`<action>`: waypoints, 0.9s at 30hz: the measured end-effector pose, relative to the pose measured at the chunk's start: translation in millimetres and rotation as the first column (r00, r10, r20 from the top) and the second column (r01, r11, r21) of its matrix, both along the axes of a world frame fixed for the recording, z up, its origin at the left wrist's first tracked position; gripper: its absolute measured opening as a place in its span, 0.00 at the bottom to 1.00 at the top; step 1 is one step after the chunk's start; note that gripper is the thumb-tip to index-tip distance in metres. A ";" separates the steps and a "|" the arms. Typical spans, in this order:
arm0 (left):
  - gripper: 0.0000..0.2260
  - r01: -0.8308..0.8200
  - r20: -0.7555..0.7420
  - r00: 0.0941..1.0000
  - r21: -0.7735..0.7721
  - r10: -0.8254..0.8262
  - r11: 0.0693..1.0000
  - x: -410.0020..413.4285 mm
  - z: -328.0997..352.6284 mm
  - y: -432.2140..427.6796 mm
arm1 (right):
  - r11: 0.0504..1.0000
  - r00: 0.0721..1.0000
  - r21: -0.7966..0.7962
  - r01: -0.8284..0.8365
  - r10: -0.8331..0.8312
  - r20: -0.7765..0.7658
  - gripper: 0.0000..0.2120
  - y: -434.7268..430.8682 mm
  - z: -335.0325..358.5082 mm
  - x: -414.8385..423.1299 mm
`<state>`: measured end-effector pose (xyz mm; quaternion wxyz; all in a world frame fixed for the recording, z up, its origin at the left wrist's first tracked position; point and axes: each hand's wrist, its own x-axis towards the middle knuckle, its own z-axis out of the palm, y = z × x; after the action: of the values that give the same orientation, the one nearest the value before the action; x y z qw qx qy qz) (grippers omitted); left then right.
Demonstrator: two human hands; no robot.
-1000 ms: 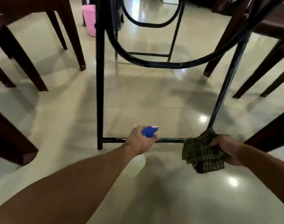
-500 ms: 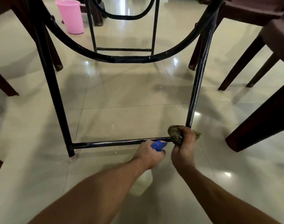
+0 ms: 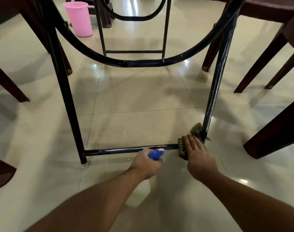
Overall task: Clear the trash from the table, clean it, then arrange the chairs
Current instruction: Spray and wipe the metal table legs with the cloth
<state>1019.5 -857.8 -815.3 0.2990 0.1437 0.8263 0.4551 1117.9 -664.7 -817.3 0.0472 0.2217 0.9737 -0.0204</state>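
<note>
Pressing cloth (image 3: pixel 182 149) on frame corner (image 3: pixel 203 137), R hand (image 3: pixel 199 159); floor (image 3: pixel 143 101) beyond.

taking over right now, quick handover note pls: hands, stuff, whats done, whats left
Left hand grips the white spray bottle with a blue trigger head, low by the floor.
Right hand presses the green checked cloth on the black metal table frame, where its low crossbar meets the right leg.
Done: frame looks wet; tabletop out of view.
Left: wipe the frame, clear crumbs off the tiled floor, arrange the dark brown chairs.
</note>
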 end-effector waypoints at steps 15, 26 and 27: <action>0.18 -0.085 0.032 0.996 0.101 0.082 0.991 -29.1 14.5 -22.8 | 0.421 0.451 -0.804 0.419 -0.865 -0.218 0.27 -18.6 -0.3 -26.8; 0.20 -0.059 0.030 0.998 0.127 0.056 0.990 -31.5 16.1 -41.6 | 0.291 0.385 -0.822 0.489 -0.918 -0.096 0.13 31.9 -3.1 -33.5; 0.21 -0.061 0.024 0.998 0.119 0.059 0.991 -32.5 14.9 -42.3 | 0.383 0.379 -0.810 0.445 -0.900 -0.217 0.15 25.7 -7.8 -31.2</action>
<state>987.0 -900.1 -800.5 0.2847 0.1317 0.7984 0.5139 1086.7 -638.9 -825.1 -0.2283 0.5766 0.6505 -0.4384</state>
